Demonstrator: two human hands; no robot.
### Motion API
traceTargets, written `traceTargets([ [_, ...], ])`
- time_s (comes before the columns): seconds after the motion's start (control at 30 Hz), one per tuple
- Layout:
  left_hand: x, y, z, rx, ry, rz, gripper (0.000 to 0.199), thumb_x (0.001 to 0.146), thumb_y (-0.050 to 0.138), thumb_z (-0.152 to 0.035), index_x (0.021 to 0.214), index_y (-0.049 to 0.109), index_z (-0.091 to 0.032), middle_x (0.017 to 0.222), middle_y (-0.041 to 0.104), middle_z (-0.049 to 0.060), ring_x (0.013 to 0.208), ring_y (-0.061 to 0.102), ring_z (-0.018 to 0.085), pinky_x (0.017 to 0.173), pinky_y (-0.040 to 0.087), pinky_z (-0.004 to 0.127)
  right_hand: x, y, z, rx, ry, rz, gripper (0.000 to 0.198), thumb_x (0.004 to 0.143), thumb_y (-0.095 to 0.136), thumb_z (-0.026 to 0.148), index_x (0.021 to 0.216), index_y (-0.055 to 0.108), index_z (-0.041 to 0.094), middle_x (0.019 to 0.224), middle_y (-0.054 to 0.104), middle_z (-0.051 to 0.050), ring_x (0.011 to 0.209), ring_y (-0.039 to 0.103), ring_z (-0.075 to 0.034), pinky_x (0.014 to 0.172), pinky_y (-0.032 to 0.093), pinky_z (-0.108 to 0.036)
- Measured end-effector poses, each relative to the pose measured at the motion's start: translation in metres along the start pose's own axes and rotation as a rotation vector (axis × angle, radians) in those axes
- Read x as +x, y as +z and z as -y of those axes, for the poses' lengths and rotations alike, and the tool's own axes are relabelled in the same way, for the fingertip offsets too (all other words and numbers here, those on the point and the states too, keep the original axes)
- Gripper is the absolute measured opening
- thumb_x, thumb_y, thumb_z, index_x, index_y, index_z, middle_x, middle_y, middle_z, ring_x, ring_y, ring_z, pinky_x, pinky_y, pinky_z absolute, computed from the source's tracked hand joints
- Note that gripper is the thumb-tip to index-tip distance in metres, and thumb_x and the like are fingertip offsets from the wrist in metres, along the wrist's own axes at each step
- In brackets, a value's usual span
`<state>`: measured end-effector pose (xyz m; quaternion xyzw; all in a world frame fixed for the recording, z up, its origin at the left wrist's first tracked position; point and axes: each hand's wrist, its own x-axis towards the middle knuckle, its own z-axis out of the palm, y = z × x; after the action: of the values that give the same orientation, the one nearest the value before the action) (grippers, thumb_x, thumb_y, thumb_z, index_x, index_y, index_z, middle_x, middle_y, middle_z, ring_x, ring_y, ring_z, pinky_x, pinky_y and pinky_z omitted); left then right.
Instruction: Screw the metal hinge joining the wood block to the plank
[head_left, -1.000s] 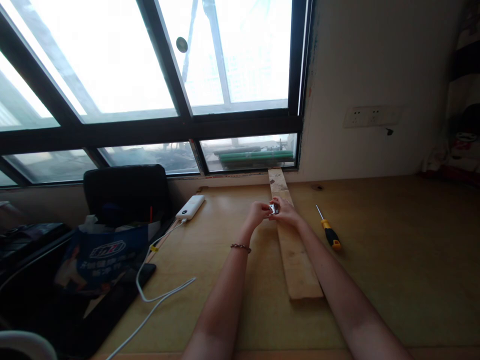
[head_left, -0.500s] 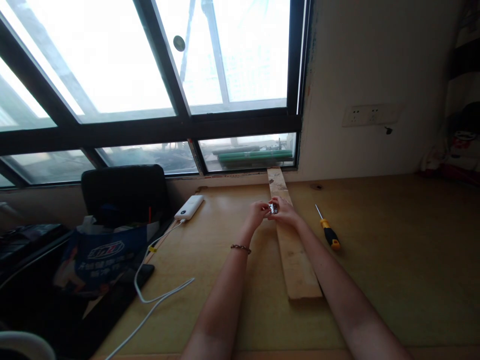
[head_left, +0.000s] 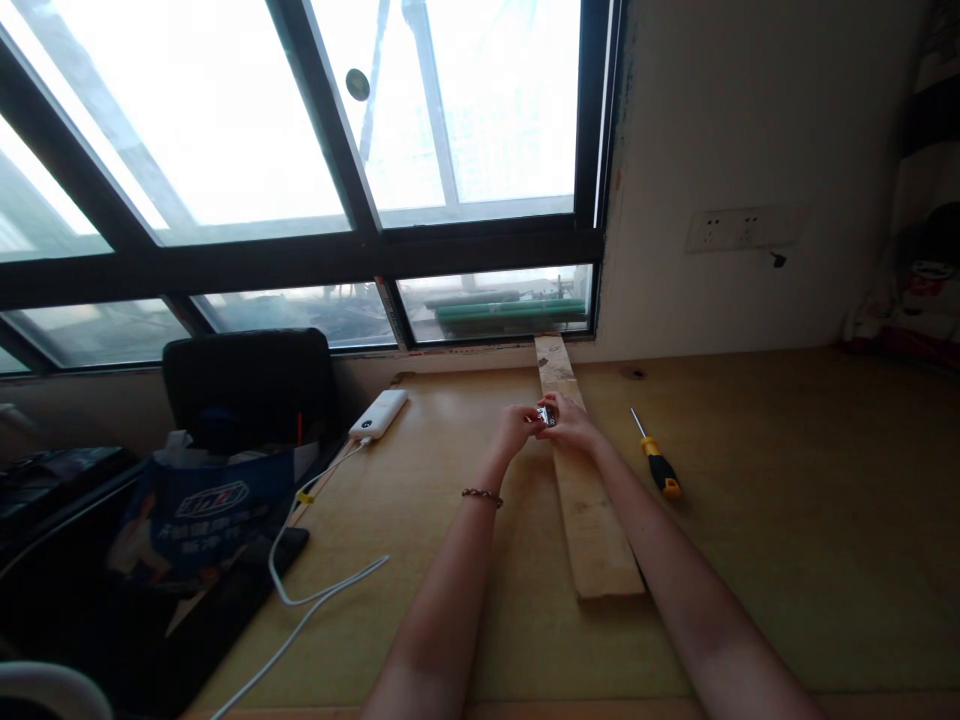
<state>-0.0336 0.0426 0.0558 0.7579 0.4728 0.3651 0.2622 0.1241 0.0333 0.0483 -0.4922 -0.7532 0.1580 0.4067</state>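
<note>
The left hand [head_left: 514,428] had shifted its fingers slightly against a small metal piece [head_left: 545,416] since half a second earlier. Its forearm [head_left: 450,580], ringed by a bracelet [head_left: 481,494], slanted up and rightward, thumb and fingers pinching the piece's left side. The piece sat between both hands, over a wooden board [head_left: 600,530]. The right hand [head_left: 573,426] curled around its other side, that arm angling up and leftward. Further right, a screwdriver [head_left: 658,465] lay on the table [head_left: 795,550].
</note>
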Motion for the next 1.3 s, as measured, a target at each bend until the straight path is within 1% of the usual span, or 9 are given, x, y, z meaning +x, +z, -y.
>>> traceTargets([
  [0.2,0.000,-0.001,0.004,-0.367,-0.098,0.054,0.021,0.059,0.067,-0.021,0.077,0.068,-0.010,0.067,0.066,0.005,0.059,0.058,0.012,0.055,0.045,0.023,-0.001,-0.002,0.003,0.005,0.006,0.000,0.068,0.043,0.080,0.035,0.103,0.051,0.020,0.106,0.059,-0.006,0.102,0.052,-0.024,0.089,0.038,-0.039],
  [0.27,0.002,0.001,0.006,-0.406,-0.118,0.054,0.021,0.061,0.065,-0.021,0.078,0.068,-0.009,0.068,0.066,0.006,0.059,0.058,0.012,0.055,0.045,0.023,-0.001,-0.002,0.004,0.000,0.008,0.004,0.068,0.043,0.080,0.036,0.103,0.051,0.020,0.106,0.059,-0.007,0.101,0.053,-0.024,0.089,0.039,-0.039],
  [0.43,0.003,0.000,0.006,-0.162,-0.051,0.003,0.020,0.065,0.063,-0.023,0.080,0.070,-0.012,0.064,0.065,0.003,0.057,0.054,0.011,0.052,0.041,0.021,0.000,-0.001,0.002,-0.028,-0.013,0.007,0.071,0.043,0.080,0.039,0.105,0.049,0.019,0.105,0.060,-0.007,0.101,0.053,-0.024,0.087,0.039,-0.038],
  [0.6,-0.002,-0.011,-0.001,0.039,0.077,0.045,0.015,0.064,0.065,-0.021,0.076,0.071,-0.015,0.068,0.066,0.003,0.060,0.053,0.011,0.056,0.039,0.021,0.000,0.000,0.001,-0.044,-0.013,0.009,0.073,0.044,0.079,0.041,0.106,0.048,0.019,0.104,0.060,-0.007,0.101,0.053,-0.024,0.087,0.039,-0.038],
  [0.77,-0.002,-0.020,0.000,0.030,0.043,0.062,0.035,0.063,0.066,-0.019,0.098,0.066,-0.016,0.073,0.066,0.003,0.059,0.054,0.010,0.057,0.041,0.021,-0.002,-0.001,0.006,-0.112,-0.030,0.027,0.071,0.048,0.077,0.039,0.110,0.047,0.020,0.104,0.059,-0.006,0.102,0.051,-0.024,0.088,0.037,-0.037],
  [0.9,-0.001,-0.040,-0.007,0.036,0.001,0.058,0.035,0.064,0.068,-0.023,0.097,0.065,-0.013,0.073,0.065,0.005,0.060,0.056,0.012,0.057,0.043,0.022,-0.004,0.000,0.009,-0.199,-0.059,0.042,0.073,0.049,0.076,0.033,0.113,0.045,0.021,0.106,0.056,-0.006,0.104,0.047,-0.024,0.090,0.036,-0.037],
  [1.03,-0.008,-0.059,-0.026,0.018,0.001,0.029,0.032,0.065,0.067,-0.027,0.094,0.065,-0.013,0.075,0.066,0.005,0.063,0.058,0.013,0.058,0.044,0.023,-0.005,0.001,0.012,-0.216,-0.067,0.065,0.075,0.051,0.074,0.030,0.118,0.043,0.021,0.112,0.054,-0.007,0.107,0.044,-0.025,0.094,0.033,-0.039],
  [1.17,-0.028,-0.053,-0.041,-0.043,0.036,-0.013,0.025,0.069,0.064,-0.028,0.089,0.065,-0.012,0.078,0.066,0.007,0.067,0.059,0.013,0.060,0.046,0.023,-0.012,-0.006,0.022,-0.162,-0.088,-0.078,0.067,0.062,0.068,0.035,0.121,0.041,0.020,0.122,0.048,-0.009,0.116,0.039,-0.026,0.099,0.031,-0.039],
  [1.3,-0.063,-0.029,-0.043,-0.066,0.125,-0.094,0.016,0.075,0.057,-0.025,0.083,0.064,-0.014,0.083,0.065,0.006,0.069,0.058,0.012,0.061,0.047,0.022,-0.043,-0.035,0.024,-0.226,-0.014,-0.293,0.034,0.079,0.049,0.028,0.112,0.049,0.018,0.110,0.055,-0.010,0.107,0.046,-0.023,0.094,0.035,-0.037],
])
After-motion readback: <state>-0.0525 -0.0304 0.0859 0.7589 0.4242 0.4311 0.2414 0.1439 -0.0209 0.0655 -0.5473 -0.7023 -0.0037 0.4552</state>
